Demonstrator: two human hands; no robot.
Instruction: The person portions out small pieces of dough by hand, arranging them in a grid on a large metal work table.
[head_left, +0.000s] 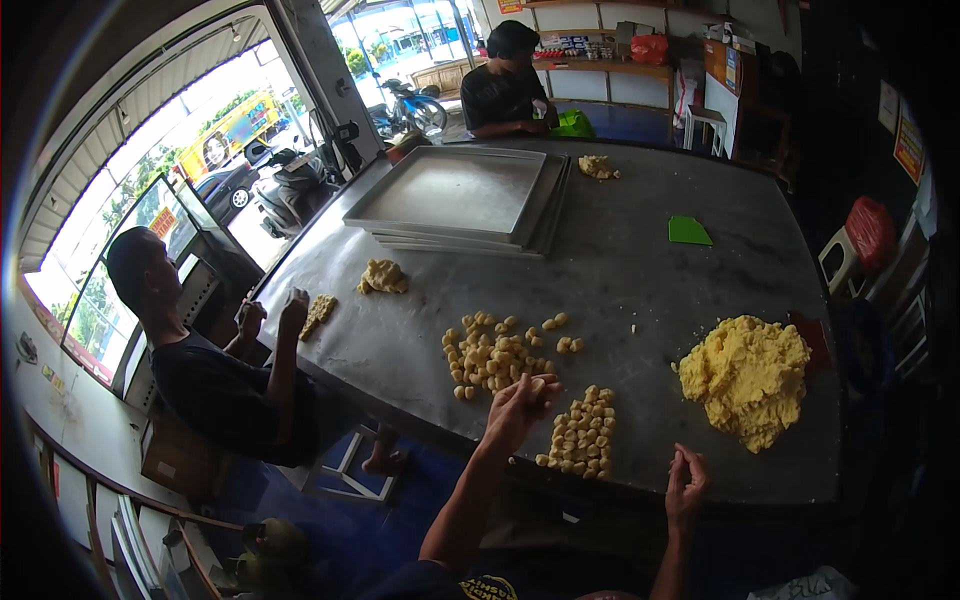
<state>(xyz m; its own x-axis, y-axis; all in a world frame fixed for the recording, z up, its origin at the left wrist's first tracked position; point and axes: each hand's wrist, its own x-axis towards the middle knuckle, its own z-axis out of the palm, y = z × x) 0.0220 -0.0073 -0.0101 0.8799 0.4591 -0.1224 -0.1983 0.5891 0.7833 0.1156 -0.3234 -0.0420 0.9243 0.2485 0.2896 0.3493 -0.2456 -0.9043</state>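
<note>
My left hand (518, 405) is raised at the edge of a loose pile of pale dough pieces (488, 348), its fingers closed on what looks like a small dough piece (540, 385). To its right, a block of several dough pieces in rows (580, 435) lies along the near edge. My right hand (685, 475) hovers by that edge with fingers curled together; whether anything is between them is too small to tell. Beyond it sits a large crumbly mound of yellow dough (742, 375), with a red flat piece (812, 338) partly under its right side.
The metal table (620, 280) holds stacked trays (445, 190), dough lumps (383, 275) and a green scraper (689, 229). A co-worker (200, 380) at the left works on more dough (318, 315); another person (503, 95) is at the far side. A stool with a red bag (866, 232) stands right.
</note>
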